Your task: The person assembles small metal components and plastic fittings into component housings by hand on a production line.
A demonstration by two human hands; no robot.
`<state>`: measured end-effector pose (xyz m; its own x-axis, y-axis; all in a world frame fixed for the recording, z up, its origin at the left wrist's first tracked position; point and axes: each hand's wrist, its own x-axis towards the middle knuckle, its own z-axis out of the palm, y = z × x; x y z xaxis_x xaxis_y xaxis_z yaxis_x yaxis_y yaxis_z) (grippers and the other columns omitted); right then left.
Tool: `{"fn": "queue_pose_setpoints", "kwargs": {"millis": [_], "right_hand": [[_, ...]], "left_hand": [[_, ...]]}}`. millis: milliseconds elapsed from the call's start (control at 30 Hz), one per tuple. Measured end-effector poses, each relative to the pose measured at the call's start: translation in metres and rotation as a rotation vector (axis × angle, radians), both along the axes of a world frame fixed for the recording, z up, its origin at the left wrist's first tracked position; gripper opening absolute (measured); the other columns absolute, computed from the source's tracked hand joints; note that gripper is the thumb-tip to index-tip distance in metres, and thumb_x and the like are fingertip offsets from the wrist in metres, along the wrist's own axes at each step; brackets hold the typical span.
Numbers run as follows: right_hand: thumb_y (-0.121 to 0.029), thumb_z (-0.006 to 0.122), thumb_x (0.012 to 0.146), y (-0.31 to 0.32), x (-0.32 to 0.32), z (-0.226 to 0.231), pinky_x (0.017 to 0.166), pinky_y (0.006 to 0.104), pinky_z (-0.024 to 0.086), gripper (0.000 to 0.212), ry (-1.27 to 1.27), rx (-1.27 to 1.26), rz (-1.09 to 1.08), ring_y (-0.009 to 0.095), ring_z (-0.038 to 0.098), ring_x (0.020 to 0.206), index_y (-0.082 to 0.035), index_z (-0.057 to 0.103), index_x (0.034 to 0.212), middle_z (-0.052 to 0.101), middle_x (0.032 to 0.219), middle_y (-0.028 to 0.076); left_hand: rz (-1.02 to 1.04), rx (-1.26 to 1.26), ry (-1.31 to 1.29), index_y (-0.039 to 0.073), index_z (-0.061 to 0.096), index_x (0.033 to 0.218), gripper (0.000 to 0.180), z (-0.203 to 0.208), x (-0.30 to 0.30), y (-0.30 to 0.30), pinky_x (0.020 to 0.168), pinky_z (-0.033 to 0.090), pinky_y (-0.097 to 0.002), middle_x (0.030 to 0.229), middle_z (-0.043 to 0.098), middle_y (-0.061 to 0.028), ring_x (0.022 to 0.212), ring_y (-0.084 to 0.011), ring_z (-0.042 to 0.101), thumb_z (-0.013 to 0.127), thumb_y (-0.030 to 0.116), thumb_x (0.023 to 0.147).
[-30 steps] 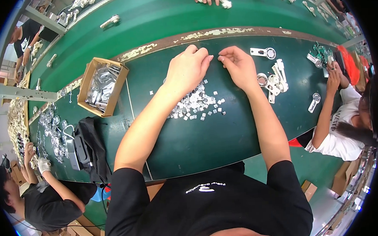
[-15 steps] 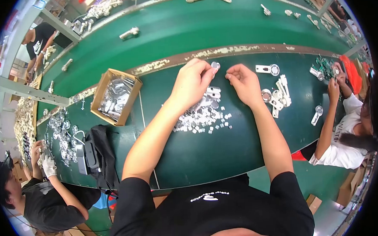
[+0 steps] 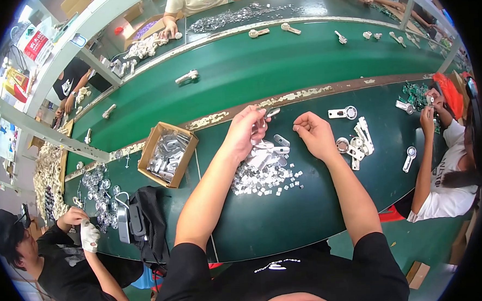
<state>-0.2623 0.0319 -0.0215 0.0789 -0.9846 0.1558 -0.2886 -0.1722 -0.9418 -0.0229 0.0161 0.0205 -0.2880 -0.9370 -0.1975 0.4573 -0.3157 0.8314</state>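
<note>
My left hand (image 3: 244, 133) is raised over a pile on the dark green table, its thumb and fingers closed on a shiny silver oblong piece (image 3: 272, 113). Below it lie more silver oblong parts (image 3: 259, 159) and many small clear-white square pieces (image 3: 267, 181). My right hand (image 3: 315, 134) hovers right of the pile with thumb and forefinger pinched; whatever sits between them is too small or hidden. Nearest to that hand on its right are white ring-ended handle parts (image 3: 356, 144), stacked loosely, and a single one (image 3: 342, 113) lying farther back.
A cardboard box (image 3: 188, 161) of silver parts stands to the left, with a black bag (image 3: 149, 218) nearer. Beyond the table's worn raised edge runs a green conveyor (image 3: 237, 69) carrying scattered white parts. Co-workers sit left and right; a person's hand (image 3: 170, 28) works across the belt.
The view has shifted, so the table sits lower in the picture. My left hand held a small round shiny piece at its fingertips; now a silver oblong piece shows there. My right hand stays pinched.
</note>
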Motion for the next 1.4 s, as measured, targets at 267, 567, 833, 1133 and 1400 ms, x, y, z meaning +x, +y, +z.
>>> {"fn": "queue_pose_setpoints", "kwargs": {"millis": [267,567,833,1133,1400], "right_hand": [[-0.005,0.072,0.093,-0.001,0.003,-0.002,0.071,0.027,0.054,0.01,0.037,-0.016,-0.001,0.01,0.066,0.074,-0.001,0.069,0.102,0.072,0.084,0.004],[-0.003,0.07,0.094,0.0,0.002,0.003,0.07,0.0265,0.053,0.009,0.051,0.003,0.006,0.009,0.064,0.074,0.0,0.069,0.102,0.071,0.083,0.002],[-0.003,0.071,0.094,-0.001,0.003,0.0,0.073,0.0262,0.054,0.009,0.036,-0.004,0.012,0.009,0.064,0.076,0.0,0.068,0.103,0.072,0.085,0.002],[0.002,0.065,0.099,0.0,0.004,0.002,0.076,0.0228,0.051,0.008,0.048,0.04,0.048,0.007,0.062,0.082,0.001,0.064,0.107,0.071,0.094,0.003],[-0.002,0.067,0.099,-0.002,-0.004,0.001,0.072,0.0232,0.05,0.007,0.01,0.027,0.028,0.007,0.061,0.078,0.0,0.065,0.105,0.069,0.088,0.002]], "left_hand": [[0.003,-0.007,0.533,0.009,0.054,0.097,0.008,0.005,-0.009,-0.017,0.053,0.035,-0.0253,0.091,0.058,-0.0084,0.07,-0.0148,0.048,0.061,0.012,0.096],[-0.045,-0.324,-0.237,0.005,0.06,0.108,0.022,0.005,-0.02,-0.002,0.064,0.042,-0.0202,0.091,0.062,0.0039,0.075,-0.0025,0.053,0.078,0.009,0.095],[0.003,-0.447,-0.526,0.0,0.061,0.115,0.018,0.001,-0.009,0.004,0.08,0.05,-0.0226,0.102,0.066,-0.0004,0.09,-0.0055,0.06,0.067,0.003,0.099],[-0.032,-0.741,-0.901,0.0,0.061,0.118,0.02,0.009,0.001,0.027,0.076,0.057,-0.0383,0.089,0.076,-0.0116,0.082,-0.0264,0.074,0.061,0.009,0.1],[-0.052,-0.555,-0.854,0.003,0.08,0.105,0.015,0.026,-0.004,0.021,0.075,0.058,-0.0299,0.091,0.08,-0.0075,0.077,-0.0118,0.071,0.077,0.008,0.091]]}}
